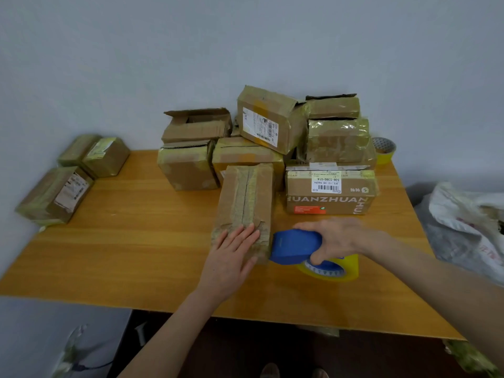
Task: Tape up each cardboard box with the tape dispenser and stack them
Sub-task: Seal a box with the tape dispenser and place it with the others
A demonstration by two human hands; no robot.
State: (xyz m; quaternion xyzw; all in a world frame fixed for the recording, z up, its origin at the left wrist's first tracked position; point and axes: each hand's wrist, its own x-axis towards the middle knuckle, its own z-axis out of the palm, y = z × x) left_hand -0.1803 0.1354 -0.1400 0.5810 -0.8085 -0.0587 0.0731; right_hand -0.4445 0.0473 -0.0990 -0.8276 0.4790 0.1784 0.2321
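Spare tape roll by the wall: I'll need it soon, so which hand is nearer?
Right. The right hand, gripping the dispenser, is in front of the spare roll; the left hand rests farther left.

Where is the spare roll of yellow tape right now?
In the head view, the spare tape roll sits at the wooden table's far right corner, just right of the stacked boxes by the wall.

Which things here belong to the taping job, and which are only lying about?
Job: long box under the left hand; tape dispenser gripped by the right hand; open box at the back; taped boxes at left.
Lying about: spare tape roll, back right; white plastic bag, far right.
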